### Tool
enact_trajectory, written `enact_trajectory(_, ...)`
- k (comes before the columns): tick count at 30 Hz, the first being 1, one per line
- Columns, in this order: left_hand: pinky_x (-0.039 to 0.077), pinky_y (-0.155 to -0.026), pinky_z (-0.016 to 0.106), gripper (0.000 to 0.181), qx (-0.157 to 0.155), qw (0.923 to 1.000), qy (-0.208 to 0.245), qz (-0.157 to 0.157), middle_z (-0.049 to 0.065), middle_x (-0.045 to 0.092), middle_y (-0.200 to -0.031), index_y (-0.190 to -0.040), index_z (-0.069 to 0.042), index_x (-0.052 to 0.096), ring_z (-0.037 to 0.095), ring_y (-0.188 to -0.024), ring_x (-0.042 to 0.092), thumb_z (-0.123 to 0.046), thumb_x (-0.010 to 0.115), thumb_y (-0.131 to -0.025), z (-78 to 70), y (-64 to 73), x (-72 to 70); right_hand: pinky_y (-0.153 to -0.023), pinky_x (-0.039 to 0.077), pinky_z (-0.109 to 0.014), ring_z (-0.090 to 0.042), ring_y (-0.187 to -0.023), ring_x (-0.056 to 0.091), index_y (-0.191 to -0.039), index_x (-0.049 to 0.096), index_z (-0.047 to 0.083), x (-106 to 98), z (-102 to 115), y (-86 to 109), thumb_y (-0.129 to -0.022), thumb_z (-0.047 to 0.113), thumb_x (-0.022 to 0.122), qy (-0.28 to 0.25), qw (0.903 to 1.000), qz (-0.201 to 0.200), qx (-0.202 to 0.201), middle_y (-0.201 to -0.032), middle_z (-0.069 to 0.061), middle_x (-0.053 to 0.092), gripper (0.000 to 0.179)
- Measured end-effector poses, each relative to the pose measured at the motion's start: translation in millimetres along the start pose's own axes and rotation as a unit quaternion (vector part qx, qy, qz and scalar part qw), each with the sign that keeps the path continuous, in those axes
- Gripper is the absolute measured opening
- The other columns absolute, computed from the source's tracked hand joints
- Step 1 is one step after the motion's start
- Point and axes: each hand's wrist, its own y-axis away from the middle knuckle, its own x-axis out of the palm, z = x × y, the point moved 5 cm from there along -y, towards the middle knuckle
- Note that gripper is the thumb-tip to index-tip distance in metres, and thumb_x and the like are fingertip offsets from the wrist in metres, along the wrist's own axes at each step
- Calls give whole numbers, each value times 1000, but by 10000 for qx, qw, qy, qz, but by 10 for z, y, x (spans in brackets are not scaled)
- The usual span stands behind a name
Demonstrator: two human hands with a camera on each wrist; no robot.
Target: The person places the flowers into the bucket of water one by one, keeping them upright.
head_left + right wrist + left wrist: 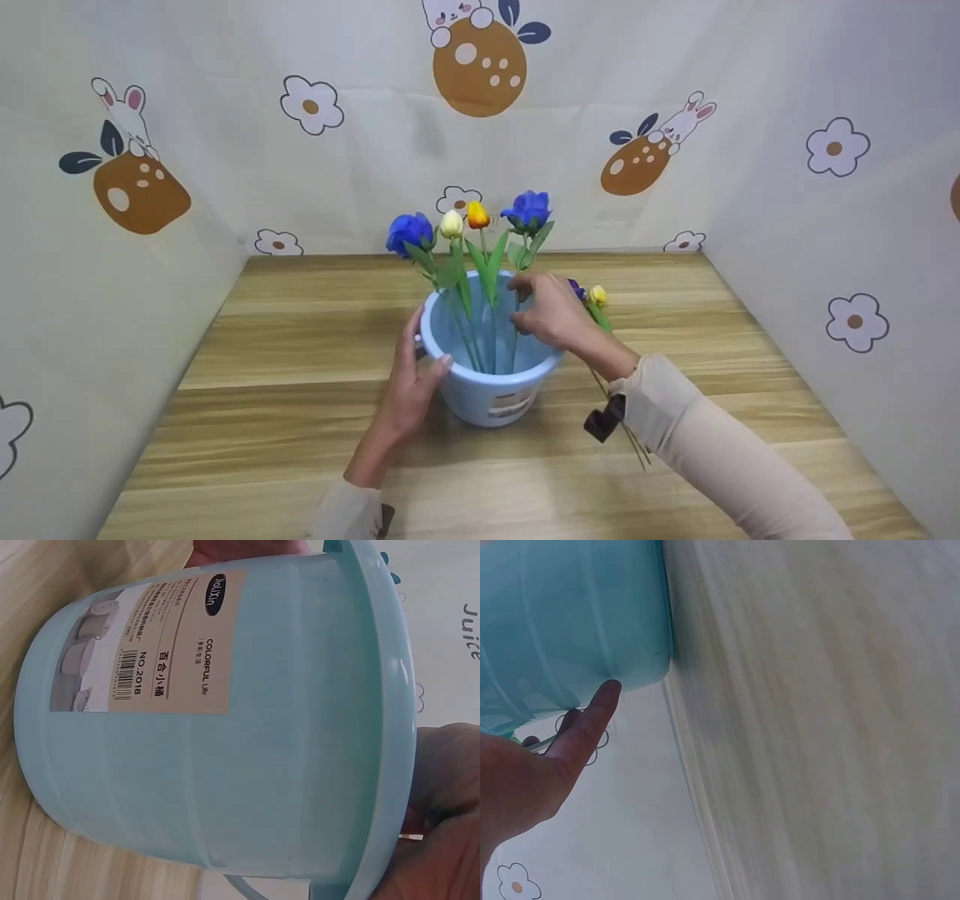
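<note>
A light blue bucket (491,401) stands upright on the wooden table. My left hand (412,390) holds its left side, thumb at the rim; in the left wrist view a finger (589,727) lies along the wall. Inside stand a blue rose (410,234) leaning left, a white tulip (451,224), an orange-yellow tulip (478,215) and another blue rose (529,209) at the right. My right hand (551,311) reaches over the rim, fingers and thumb bent about this right rose's stem. Seen from the right wrist, the bucket's wall (285,787) hides most of that hand.
A yellow tulip (597,295) and a dark purple flower (576,289) lie on the table (300,420) right of the bucket, their stems running toward me beneath my right forearm. Patterned cloth walls (375,165) enclose the back and both sides.
</note>
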Motion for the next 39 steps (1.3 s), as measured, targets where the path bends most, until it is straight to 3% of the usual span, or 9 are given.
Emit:
enact_trajectory(10, 30, -126, 63, 81, -15, 10000, -40, 6, 4, 20, -176, -170, -30, 13, 34, -158, 30, -36, 58, -102, -8, -5, 3, -81, 64, -40, -30, -103, 70, -131, 71, -1, 50, 22, 1, -82, -2, 75, 435, 9990, 51, 31, -116, -15, 74, 49)
enact_trajectory(19, 28, -127, 65, 80, 13, 9999, 166, 1, 4, 20, -176, -169, -26, 15, 34, -158, 30, -30, 56, -102, -10, 8, 12, -88, 63, -47, -35, -104, 74, -119, 75, -4, 104, 62, -10, -81, 0, 76, 1152, 9925, 3, -410, -113, -19, 78, 39)
enact_trajectory(30, 25, -128, 64, 81, -75, 9998, 175, -5, 3, 18, -177, -169, -29, 14, 33, -160, 26, -35, 57, -102, -9, 4, 13, -86, 65, -46, -35, -101, 75, -115, 78, -3, 157, 86, -17, -79, 2, 78, 1354, 9890, 368, -465, -114, -21, 78, 35)
enact_trajectory(33, 25, -128, 64, 81, -86, 9999, 126, -22, 3, 19, -177, -169, -30, 14, 34, -160, 27, -37, 57, -101, -8, 1, 8, -81, 65, -44, -30, -93, 74, -110, 79, -2, 171, 106, -12, -79, 3, 79, 1412, 9870, 511, -564, -107, -18, 79, 31)
enact_trajectory(35, 26, -127, 65, 80, -93, 9999, 89, -34, 3, 19, -176, -169, -31, 15, 34, -159, 27, -38, 57, -101, -7, -2, 6, -70, 62, -38, -24, -81, 68, -100, 80, -1, 179, 114, -11, -79, 3, 77, 1462, 9854, 597, -635, -92, -12, 77, 21)
enact_trajectory(38, 27, -127, 65, 80, -113, 9999, 53, -32, 3, 21, -176, -169, -32, 15, 34, -158, 29, -40, 57, -101, -6, -6, 7, -54, 45, -30, -17, -65, 52, -80, 73, 7, 190, 116, -8, -79, 3, 76, 1548, 9829, 725, -689, -69, -2, 62, 5)
enact_trajectory(39, 28, -126, 65, 80, -117, 9999, 53, -33, 3, 21, -176, -169, -32, 15, 34, -158, 30, -40, 57, -101, -8, -6, 8, -52, 38, -29, -16, -63, 47, -75, 68, 9, 192, 114, -8, -80, 3, 75, 1576, 9821, 772, -686, -65, 0, 54, 10)
